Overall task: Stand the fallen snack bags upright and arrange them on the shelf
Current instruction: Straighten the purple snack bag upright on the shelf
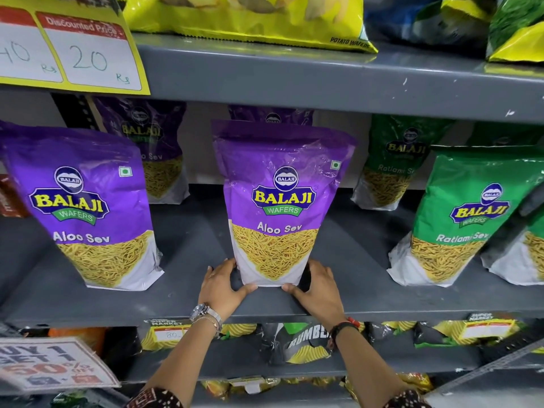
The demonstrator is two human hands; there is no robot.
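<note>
1. The grey shelf (182,293) carries upright snack bags.
2. The middle purple bag (279,201) stands near its front edge; likely light, soft and slick, crushable contents.
3. Left hand (222,285) and right hand (319,285) cup its bottom corners, fingers (245,288) curled against it, the steadiest hold.
</note>
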